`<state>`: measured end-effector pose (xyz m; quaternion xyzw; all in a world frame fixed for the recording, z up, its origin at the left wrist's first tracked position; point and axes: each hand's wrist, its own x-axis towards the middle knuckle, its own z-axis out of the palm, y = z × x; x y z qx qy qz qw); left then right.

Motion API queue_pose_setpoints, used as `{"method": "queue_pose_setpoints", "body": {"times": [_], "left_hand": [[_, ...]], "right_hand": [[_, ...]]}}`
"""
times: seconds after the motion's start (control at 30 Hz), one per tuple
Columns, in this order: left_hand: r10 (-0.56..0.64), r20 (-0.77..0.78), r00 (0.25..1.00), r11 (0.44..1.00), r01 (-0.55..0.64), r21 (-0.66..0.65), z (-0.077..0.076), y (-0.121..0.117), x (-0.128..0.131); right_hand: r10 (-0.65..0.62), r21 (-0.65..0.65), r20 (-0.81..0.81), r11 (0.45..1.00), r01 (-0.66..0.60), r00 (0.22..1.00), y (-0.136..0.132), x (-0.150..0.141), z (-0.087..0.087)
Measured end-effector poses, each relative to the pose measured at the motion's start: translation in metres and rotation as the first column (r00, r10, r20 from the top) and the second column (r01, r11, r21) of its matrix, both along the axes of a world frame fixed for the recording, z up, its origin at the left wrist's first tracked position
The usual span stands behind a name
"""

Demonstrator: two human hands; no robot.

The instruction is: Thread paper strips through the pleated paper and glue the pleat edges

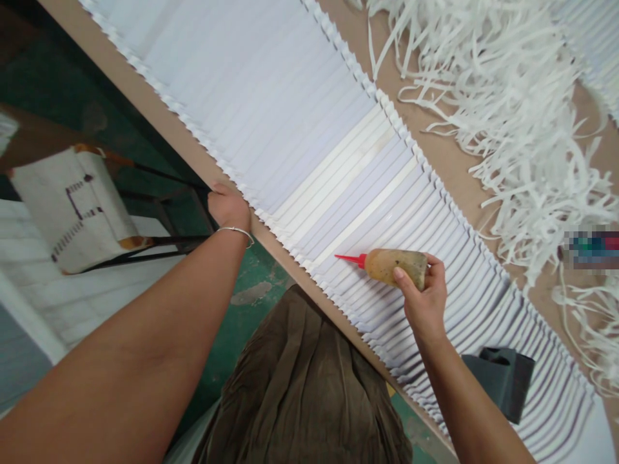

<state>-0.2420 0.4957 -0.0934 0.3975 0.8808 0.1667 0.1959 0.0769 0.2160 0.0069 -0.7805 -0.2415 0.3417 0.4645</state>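
Note:
My right hand point(425, 293) is wrapped around the base of a glue bottle point(387, 265). The bottle is yellowish and stained, with a red pointed nozzle that points left, just above the overlapping paper sheets point(348, 193). These white and pale lilac sheets lie fanned in a long row, with folded strips along both sides. My left hand point(229, 205), a thin bracelet at its wrist, is curled at the near edge of the table point(275, 248); its fingers are partly hidden.
A dark grey folded object point(503, 377) sits on the sheets beside my right forearm. Loose white paper strips point(483, 96) are heaped on the far side of the brown tabletop point(449, 148). A chair with a pale, marked cover point(72, 212) stands at the left on the green floor.

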Motion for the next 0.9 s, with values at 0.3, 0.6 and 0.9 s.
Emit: {"method": "queue_pose_setpoints", "body": {"times": [0.3, 0.6, 0.9], "left_hand": [[0.060, -0.090, 0.994, 0.998, -0.060, 0.011, 0.006, -0.001, 0.005], [0.053, -0.141, 0.989, 0.998, -0.055, -0.007, 0.007, -0.001, 0.005], [0.037, -0.220, 0.975, 0.999, -0.038, -0.001, -0.007, 0.001, -0.005]], "right_hand": [[0.177, 0.120, 0.283, 0.969, -0.217, 0.943, -0.011, -0.021, 0.010], [-0.189, 0.505, 0.294, 0.863, 0.016, 0.937, 0.048, 0.048, 0.041], [-0.242, 0.411, -0.191, 0.860, 0.302, 0.951, 0.135, 0.144, 0.009]]}}
